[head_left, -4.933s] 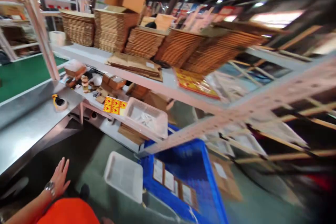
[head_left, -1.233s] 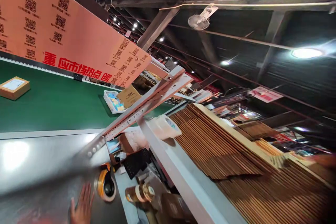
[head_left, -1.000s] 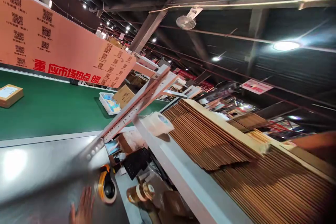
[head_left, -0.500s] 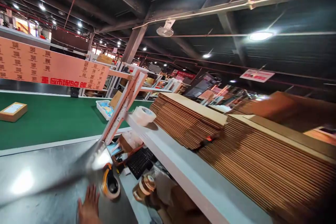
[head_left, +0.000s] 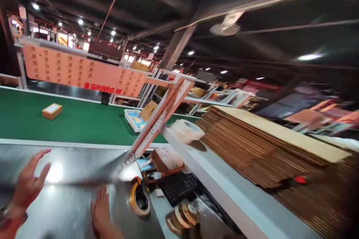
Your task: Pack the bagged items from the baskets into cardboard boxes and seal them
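Observation:
My left hand (head_left: 30, 183) is raised over the left of the shiny metal table (head_left: 70, 209), its fingers apart and nothing in it. Lower down, my right hand (head_left: 101, 211) reaches over the metal surface with straight fingers and holds nothing; whether it touches the metal I cannot tell. Just right of it lies a yellow and black tape dispenser (head_left: 139, 196) with a roll of tape. Beyond the table, a small labelled cardboard box (head_left: 52, 111) rests on the green conveyor belt (head_left: 86, 125).
A white basket (head_left: 135, 120) of blue packets stands on the belt. Right of the slanted post (head_left: 161, 119), a shelf (head_left: 213, 171) bears clear tape rolls (head_left: 186, 130) and stacked flat cardboard (head_left: 252, 142). Beneath are a keyboard (head_left: 179, 188) and brown tape rolls (head_left: 183, 218).
The view has swung left, so the surroundings appear shifted right. My left hand has come into view at the left. The small box appears farther right in the picture.

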`<state>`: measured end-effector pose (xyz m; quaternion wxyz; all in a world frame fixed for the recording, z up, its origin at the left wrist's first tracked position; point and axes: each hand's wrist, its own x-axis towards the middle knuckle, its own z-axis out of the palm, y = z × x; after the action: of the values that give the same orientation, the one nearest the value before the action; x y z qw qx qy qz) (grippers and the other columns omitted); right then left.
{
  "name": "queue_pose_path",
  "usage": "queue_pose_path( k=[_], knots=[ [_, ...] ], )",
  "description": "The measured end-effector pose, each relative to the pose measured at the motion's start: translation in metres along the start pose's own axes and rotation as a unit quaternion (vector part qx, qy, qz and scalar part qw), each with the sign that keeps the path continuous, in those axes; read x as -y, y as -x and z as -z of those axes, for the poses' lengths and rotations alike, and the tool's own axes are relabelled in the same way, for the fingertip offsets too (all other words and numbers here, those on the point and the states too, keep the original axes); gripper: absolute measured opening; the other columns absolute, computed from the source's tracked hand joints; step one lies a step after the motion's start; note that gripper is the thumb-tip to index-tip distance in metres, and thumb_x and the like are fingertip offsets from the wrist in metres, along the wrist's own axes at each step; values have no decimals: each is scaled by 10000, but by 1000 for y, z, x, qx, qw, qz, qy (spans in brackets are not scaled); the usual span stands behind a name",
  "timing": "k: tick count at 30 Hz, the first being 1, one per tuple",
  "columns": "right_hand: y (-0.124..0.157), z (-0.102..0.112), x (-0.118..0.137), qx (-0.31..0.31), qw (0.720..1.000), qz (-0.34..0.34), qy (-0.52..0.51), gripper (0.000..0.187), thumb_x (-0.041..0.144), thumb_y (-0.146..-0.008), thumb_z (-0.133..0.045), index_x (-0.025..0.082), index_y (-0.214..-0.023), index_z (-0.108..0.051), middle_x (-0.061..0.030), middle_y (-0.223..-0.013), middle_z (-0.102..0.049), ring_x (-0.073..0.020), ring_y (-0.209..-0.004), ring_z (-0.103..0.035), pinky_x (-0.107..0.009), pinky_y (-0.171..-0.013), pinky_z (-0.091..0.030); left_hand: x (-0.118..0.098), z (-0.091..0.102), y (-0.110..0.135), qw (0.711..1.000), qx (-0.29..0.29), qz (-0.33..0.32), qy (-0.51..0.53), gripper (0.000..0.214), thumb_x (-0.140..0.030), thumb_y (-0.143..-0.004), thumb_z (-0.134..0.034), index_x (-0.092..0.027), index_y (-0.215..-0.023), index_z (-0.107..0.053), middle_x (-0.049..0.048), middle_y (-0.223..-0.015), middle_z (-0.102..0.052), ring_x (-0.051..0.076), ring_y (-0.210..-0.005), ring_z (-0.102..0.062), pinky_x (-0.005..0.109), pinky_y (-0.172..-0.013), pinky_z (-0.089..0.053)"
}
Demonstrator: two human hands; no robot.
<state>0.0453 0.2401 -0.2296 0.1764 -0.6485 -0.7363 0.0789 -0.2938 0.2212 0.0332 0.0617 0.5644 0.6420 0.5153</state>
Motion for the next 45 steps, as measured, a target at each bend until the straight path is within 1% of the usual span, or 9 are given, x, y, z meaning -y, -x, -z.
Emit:
queue_pose_path(
  k=[2, 4, 8, 12, 22, 27, 32, 37, 45],
  knots=[
    [4, 14, 33, 76, 997, 27, 3, 698, 332, -1035, -508, 150, -1705, -590, -160, -1826, -486, -389, -1730, -410, -503, -1394, -383, 38, 0, 8, 993, 32, 21, -112, 816, -639, -1091, -440, -144, -1739, -481, 171, -1778, -545, 416, -1651, -495, 628, -1400, -367],
    [5, 21, 59, 126, 991, 50, 3, 718, 318, -1102, -391, 4, -1743, -468, -230, -1876, -349, -394, -1778, -292, -495, -1429, -300, 75, -17, 40, 970, 113, 73, -201, 791, -551, -1099, -426, -22, -1681, -505, 299, -1803, -458, 463, -1696, -397, 660, -1382, -371],
    [2, 10, 87, 206, 974, 92, 18, 764, 412, -1141, -385, -28, -1765, -393, -280, -1891, -272, -411, -1799, -227, -583, -1459, -224, 130, -35, 132, 895, 198, 230, -325, 772, -450, -1114, -436, 45, -1706, -471, 350, -1855, -331, 514, -1743, -268, 706, -1385, -287],
    [-9, -12, 106, 229, 962, 142, 27, 816, 481, -1157, -364, -50, -1776, -343, -300, -1901, -233, -422, -1805, -203, -578, -1464, -187, 147, -28, 181, 859, 240, 270, -364, 776, -440, -1133, -470, -12, -1779, -425, 282, -1916, -226, 480, -1792, -153, 668, -1441, -124],
    [-81, -51, 199, 247, 938, 236, 52, 795, 435, -1178, -308, -103, -1764, -308, -357, -1893, -185, -439, -1810, -157, -605, -1442, -173, 166, -48, 185, 862, 260, 246, -358, 825, -483, -1097, -535, -100, -1816, -401, 221, -1930, -217, 444, -1796, -201, 667, -1445, -155],
    [-104, -78, 233, 232, 936, 263, 38, 816, 490, -1180, -296, -96, -1743, -372, -368, -1862, -284, -466, -1780, -257, -663, -1417, -249, 170, -56, 198, 869, 238, 225, -372, 807, -494, -1080, -550, -156, -1805, -446, 198, -1905, -318, 449, -1771, -289, 686, -1431, -207],
    [-105, -91, 228, 229, 934, 273, 32, 819, 511, -1166, -321, -80, -1722, -431, -365, -1837, -362, -473, -1752, -325, -663, -1418, -261, 161, -59, 194, 859, 270, 265, -346, 855, -512, -1061, -595, -158, -1819, -420, 189, -1924, -253, 454, -1788, -237, 670, -1450, -184],
    [-107, -96, 215, 181, 940, 287, 13, 922, 572, -1153, -175, -128, -1671, -474, -415, -1776, -431, -513, -1700, -405, -714, -1375, -317, 151, -54, 183, 858, 308, 291, -291, 939, -582, -1067, -603, -169, -1858, -311, 177, -1942, -97, 442, -1812, -125, 670, -1465, -122],
    [-118, -127, 203, 106, 932, 344, -42, 1030, 662, -1116, -146, -167, -1559, -569, -509, -1642, -525, -631, -1587, -513, -864, -1168, -480, 148, -55, 185, 893, 259, 284, -234, 993, -741, -1092, -510, -196, -1877, -242, 160, -1935, -93, 418, -1815, -110, 660, -1473, -177]
  ],
)
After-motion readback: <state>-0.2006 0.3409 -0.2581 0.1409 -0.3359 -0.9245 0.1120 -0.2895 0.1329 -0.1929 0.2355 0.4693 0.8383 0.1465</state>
